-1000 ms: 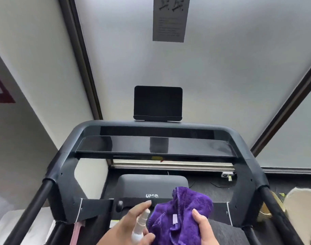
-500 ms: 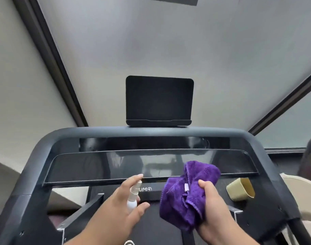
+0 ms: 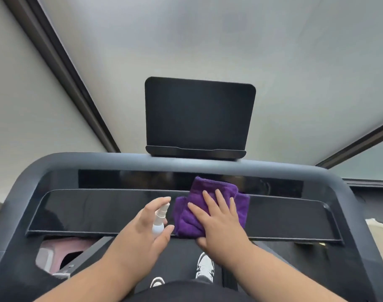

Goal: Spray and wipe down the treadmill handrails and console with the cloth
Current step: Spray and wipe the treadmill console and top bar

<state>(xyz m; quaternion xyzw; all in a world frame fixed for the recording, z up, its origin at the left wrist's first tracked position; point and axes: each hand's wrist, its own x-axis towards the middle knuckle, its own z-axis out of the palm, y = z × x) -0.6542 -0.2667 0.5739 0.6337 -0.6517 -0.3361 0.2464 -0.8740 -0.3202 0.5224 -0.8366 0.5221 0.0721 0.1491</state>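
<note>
I am pressing the crumpled purple microfibre cloth point(image 3: 216, 205) flat against the glossy black console panel point(image 3: 94, 210), just right of its middle, my right hand point(image 3: 219, 223) spread wide on top, thumb tucked under the near edge. My left hand point(image 3: 147, 229) is gripping the small white spray bottle point(image 3: 160, 219) just left of it, nozzle aimed at the far side. I am thinking long, even sideways strokes would serve best, keeping the palm flat.

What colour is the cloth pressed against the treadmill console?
Purple. The cloth shows plainly in the head view, flattened on the glossy black console under the right hand.
</note>
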